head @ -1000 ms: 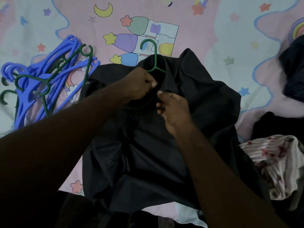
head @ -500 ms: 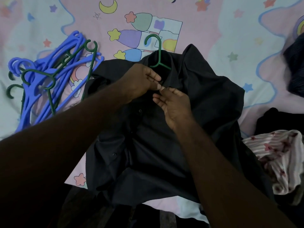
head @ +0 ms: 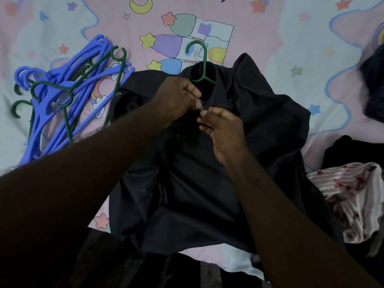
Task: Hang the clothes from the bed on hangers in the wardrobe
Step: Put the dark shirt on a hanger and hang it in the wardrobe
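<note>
Black shirt (head: 207, 183) is laid front-up on the bedsheet (head: 291, 38) and fills frame centre, with the collar toward 12 o'clock and the hem toward 6. Green hanger (head: 202, 65) is seated inside the shirt. Only its hook and neck fork are seen, poking out of the collar at 12 o'clock.

Left hand (head: 178, 100) is placed at the collar, at 11 o'clock of centre. Its fingers are curled, and one placket edge is pinched between thumb and fingertips at a small pale button (head: 200, 108). Right hand (head: 224, 129) is set just beside it, at 4 o'clock of the left hand. Its thumb and forefinger are curled in, and the opposite placket edge is pinched. The fingertips of both hands are almost touching at the button.

More dark buttons are seen down the placket toward 7 o'clock. Whether they are fastened cannot be told.

Pile of blue and green hangers (head: 62, 96) is found at 9–10 o'clock, just beside the shirt's shoulder. Pink striped garment (head: 353, 194) is bunched at 4 o'clock against the shirt's edge. Black garment (head: 342, 150) is seen at 3 o'clock, above the striped one. Dark garment (head: 374, 84) is cut off by the frame edge at 2 o'clock.
</note>
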Motion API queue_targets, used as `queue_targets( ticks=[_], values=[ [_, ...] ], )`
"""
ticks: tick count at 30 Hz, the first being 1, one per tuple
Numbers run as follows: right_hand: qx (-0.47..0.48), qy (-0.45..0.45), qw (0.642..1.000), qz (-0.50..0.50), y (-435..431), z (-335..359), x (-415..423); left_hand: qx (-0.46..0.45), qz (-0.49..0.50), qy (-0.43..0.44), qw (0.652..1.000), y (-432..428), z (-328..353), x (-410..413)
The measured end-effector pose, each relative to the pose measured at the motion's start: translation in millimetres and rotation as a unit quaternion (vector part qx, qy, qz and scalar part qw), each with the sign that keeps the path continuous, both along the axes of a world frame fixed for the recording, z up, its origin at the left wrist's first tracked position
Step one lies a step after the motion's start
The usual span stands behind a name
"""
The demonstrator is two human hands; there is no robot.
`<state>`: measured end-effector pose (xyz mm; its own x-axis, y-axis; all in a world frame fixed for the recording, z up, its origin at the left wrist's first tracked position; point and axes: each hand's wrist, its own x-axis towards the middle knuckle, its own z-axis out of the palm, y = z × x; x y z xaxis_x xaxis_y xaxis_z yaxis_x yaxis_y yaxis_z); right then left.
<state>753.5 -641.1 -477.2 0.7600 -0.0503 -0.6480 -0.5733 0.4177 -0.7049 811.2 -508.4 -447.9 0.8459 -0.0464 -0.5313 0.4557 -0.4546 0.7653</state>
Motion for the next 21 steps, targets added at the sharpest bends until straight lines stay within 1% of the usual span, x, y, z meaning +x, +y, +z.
queue_targets(
  ticks=[3,5,8,11,13,16,19,21],
  values=[
    [0.019,-0.003,1.000,0.005,-2.5,0.6,-1.2,0.012,-0.006,0.014,1.000,1.9,0.9,3.0],
    [0.016,-0.012,1.000,0.019,-4.9,-0.5,-1.5,0.018,-0.019,0.021,0.999,1.1,2.5,3.8],
    [-0.036,-0.023,0.998,0.042,-6.6,-1.7,1.3,0.021,-0.036,0.021,0.999,-2.1,3.8,3.1],
    [-0.122,-0.038,0.990,0.057,-5.1,-2.1,5.7,-0.008,-0.020,0.029,0.999,-4.0,2.4,1.9],
    [-0.207,-0.065,0.973,0.075,-3.6,-5.8,7.5,-0.028,-0.008,0.039,0.999,-5.0,2.0,0.8],
    [-0.341,-0.108,0.928,0.104,1.8,-13.1,7.9,-0.017,0.012,0.037,0.999,-7.3,1.1,0.3],
    [-0.413,-0.137,0.894,0.110,9.7,-14.8,5.6,0.034,0.029,0.009,0.999,-11.4,-2.3,0.4],
    [-0.424,-0.142,0.889,0.100,11.6,-14.8,4.4,0.046,0.024,-0.004,0.999,-13.8,-3.2,1.2]
  ],
)
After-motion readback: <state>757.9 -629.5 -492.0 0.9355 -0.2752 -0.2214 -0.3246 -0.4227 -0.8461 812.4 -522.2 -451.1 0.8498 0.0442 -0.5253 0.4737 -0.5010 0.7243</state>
